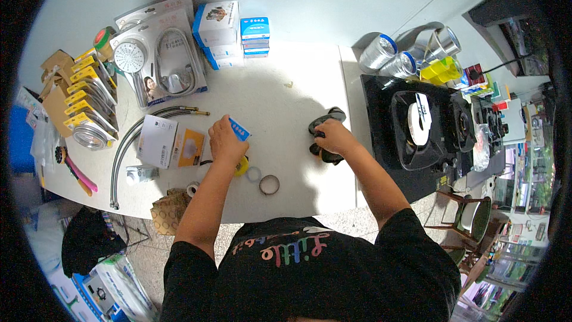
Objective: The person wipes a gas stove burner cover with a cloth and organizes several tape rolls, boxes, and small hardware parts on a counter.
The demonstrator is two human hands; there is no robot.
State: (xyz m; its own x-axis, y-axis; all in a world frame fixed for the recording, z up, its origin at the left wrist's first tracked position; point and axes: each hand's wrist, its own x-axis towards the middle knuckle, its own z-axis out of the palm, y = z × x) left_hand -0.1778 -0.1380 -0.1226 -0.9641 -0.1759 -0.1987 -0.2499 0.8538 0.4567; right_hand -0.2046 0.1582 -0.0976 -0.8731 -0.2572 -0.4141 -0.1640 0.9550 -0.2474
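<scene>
My left hand is closed around a small blue-and-white box, just right of a white-and-orange carton. Beneath that wrist a yellow round item shows in part. Beside it on the white table lie a pale ring and a brown tape roll. With bent fingers, my right hand grips part of a black object near the table's right side; its kind is unclear, and the hand covers its middle.
Braided hoses curve at the left, before a packaged shower head and hanging-card packs. Boxes stand against the wall. A black gas hob adjoins on the right, with foil duct rolls behind. A patterned paper bag sits at the front edge.
</scene>
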